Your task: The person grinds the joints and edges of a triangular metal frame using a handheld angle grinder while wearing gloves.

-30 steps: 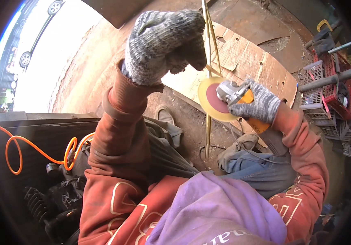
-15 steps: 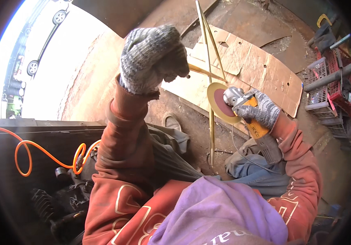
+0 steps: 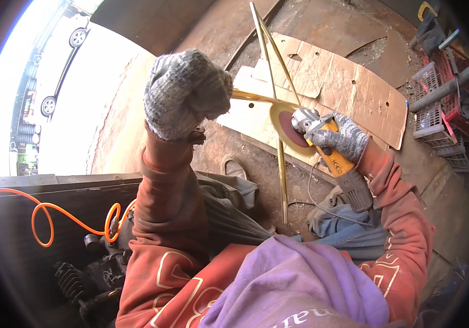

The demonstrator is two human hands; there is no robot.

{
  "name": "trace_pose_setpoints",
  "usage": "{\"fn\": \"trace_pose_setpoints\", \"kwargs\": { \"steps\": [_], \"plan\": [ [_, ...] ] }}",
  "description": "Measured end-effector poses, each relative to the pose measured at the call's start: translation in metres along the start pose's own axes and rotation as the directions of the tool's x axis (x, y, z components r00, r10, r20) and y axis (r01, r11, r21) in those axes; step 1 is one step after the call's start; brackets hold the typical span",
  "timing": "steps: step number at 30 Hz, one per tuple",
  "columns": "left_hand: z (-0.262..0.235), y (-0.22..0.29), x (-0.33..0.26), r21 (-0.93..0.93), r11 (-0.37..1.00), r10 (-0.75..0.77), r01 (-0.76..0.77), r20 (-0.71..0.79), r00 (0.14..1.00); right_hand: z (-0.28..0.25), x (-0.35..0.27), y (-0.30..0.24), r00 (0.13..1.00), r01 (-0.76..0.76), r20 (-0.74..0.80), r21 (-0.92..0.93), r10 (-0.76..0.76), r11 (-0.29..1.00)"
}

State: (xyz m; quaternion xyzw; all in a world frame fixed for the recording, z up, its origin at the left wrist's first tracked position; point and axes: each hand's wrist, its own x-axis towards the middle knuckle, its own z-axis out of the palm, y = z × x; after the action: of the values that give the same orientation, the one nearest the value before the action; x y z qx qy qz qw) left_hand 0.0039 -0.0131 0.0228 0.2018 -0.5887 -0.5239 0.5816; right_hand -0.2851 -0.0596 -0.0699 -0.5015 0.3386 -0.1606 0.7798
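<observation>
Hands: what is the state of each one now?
Left hand: closed on thin gold metal frame.
Right hand: closed on yellow angle grinder.

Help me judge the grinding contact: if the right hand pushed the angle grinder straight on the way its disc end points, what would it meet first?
The right hand holds the angle grinder, whose disc points left. Probably the brass-coloured rod frame first; the disc already seems at it, though depth is unclear.

Both gloves, on the left hand (image 3: 186, 94) and right hand (image 3: 342, 136), are speckled grey knit. The angle grinder (image 3: 335, 161) is yellow-orange with a dark red disc (image 3: 289, 129). The metal frame (image 3: 271, 87) looks brass-gold. Sleeves are rust-orange, the hose (image 3: 54, 210) bright orange, the crates (image 3: 453, 104) apparently red.
</observation>
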Motion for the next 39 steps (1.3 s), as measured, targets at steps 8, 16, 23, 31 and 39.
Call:
{"fn": "trace_pose_setpoints", "kwargs": {
  "steps": [8,16,23,31,39],
  "plan": [
    [0.009,-0.001,0.001,-0.048,0.997,0.049,-0.056,-0.135,0.99,-0.019,0.007,0.021,0.998,-0.024,-0.049,0.073,0.027,0.997],
    [0.009,0.0,-0.002,-0.04,0.998,0.046,-0.052,-0.152,0.987,-0.024,0.016,0.034,0.994,-0.057,-0.086,0.125,0.068,0.991],
    [0.005,-0.001,-0.001,-0.017,0.998,0.053,-0.056,-0.141,0.989,-0.011,0.01,0.023,0.997,-0.02,-0.079,0.059,0.024,0.998],
    [0.015,0.0,0.002,-0.019,1.0,0.006,-0.009,-0.152,0.988,0.01,-0.013,0.013,0.997,-0.069,-0.046,-0.071,0.066,0.995],
    [0.01,-0.001,-0.002,0.133,0.987,0.107,-0.093,-0.102,0.989,0.028,-0.034,0.014,0.985,-0.15,-0.114,-0.199,0.129,0.968]
  ]
}}
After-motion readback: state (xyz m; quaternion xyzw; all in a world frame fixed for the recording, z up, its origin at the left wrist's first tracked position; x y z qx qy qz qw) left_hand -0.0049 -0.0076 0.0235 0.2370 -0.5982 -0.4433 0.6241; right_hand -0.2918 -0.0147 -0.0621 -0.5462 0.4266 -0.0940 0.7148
